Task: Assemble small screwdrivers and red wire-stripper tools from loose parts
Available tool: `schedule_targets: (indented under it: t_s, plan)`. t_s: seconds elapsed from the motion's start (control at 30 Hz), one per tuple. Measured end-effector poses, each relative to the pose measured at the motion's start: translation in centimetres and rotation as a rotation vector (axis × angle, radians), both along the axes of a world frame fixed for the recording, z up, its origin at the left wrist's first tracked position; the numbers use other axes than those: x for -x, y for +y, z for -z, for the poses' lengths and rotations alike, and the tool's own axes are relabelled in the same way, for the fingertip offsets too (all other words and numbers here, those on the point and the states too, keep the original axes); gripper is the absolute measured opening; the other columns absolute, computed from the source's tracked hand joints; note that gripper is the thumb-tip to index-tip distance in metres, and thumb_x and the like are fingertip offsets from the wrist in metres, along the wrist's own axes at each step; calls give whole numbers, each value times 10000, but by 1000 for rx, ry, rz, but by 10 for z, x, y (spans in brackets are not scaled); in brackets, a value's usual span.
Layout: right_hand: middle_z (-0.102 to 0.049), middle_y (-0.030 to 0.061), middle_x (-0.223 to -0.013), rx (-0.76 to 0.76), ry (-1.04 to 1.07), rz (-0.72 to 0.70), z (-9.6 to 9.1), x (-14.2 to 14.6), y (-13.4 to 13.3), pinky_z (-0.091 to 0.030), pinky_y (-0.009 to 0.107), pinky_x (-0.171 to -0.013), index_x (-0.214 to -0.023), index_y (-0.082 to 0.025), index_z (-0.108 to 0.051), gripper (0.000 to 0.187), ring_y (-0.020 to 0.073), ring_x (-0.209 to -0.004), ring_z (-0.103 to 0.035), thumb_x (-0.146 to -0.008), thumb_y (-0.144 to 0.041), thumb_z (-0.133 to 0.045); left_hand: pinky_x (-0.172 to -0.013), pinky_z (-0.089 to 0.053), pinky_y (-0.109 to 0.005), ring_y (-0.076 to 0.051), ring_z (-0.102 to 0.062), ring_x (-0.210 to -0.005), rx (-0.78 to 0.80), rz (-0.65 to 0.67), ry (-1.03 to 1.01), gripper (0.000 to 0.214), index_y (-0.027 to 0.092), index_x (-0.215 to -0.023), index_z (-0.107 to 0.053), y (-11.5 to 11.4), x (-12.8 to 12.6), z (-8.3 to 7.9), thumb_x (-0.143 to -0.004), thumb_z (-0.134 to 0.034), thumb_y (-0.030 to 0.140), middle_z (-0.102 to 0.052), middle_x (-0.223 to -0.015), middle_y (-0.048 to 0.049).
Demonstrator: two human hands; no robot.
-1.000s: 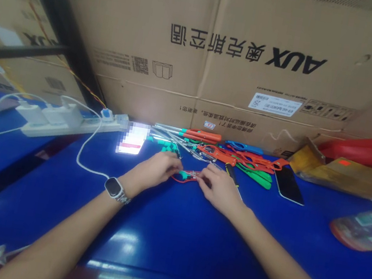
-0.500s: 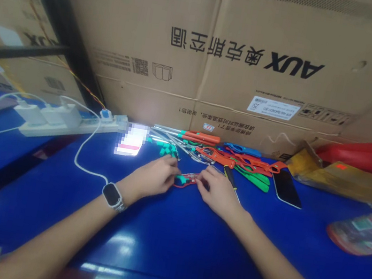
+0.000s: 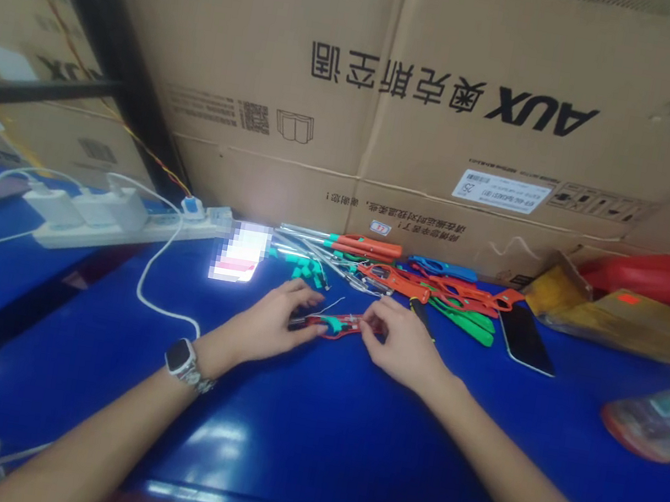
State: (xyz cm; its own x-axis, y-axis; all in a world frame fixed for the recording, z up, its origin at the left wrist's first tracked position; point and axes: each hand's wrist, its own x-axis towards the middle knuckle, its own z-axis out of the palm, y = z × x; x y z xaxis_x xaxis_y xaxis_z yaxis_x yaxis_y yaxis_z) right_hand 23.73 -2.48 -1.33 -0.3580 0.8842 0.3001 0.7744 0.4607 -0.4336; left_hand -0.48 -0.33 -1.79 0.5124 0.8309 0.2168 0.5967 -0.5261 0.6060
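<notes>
Both my hands rest on the blue table [image 3: 304, 434], pinching a small red lighter body [image 3: 336, 326] with a teal part between them. My left hand [image 3: 272, 327], a watch [image 3: 181, 356] on its wrist, grips the left end, where a thin wire sticks up. My right hand [image 3: 400, 343] pinches the right end with thumb and fingers. Just behind the hands lies a pile of long lighters [image 3: 407, 279] in orange, blue and green, with several loose teal parts [image 3: 305, 267].
A lit phone [image 3: 240, 251] lies left of the pile, its white cable running to a power strip [image 3: 115, 221] with chargers. A dark phone [image 3: 526, 338] lies at the right. Large cardboard boxes [image 3: 397, 107] wall the back. Plastic bags [image 3: 638, 319] sit far right.
My hands and the red piece have shifted slightly toward me. My left fingers have regripped its left end and a thin wire now shows above it.
</notes>
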Motion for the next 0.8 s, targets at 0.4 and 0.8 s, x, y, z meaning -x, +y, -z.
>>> schedule_targets:
  t_s: [0.4, 0.8]
  plan:
    - [-639, 55, -990, 87, -294, -389, -22, 36, 70, -396, 395, -882, -872, -213, -724, 91, 239, -970, -550, -821, -166, -665, -778, -500, -350, -208, -596, -862, -36, -3, 58, 231, 184, -990, -687, -2, 1, 0, -913, -574, 369, -611, -935, -67]
    - [-686, 26, -900, 32, -229, -350, -28, 25, 46, -345, 345, -850, -881, -202, -709, 97, 181, -879, -590, -891, -149, -628, -795, -481, -356, -216, -575, -856, -25, -100, 34, 221, 194, -939, -689, 0, -5, 12, -824, -718, 380, -615, -912, -46]
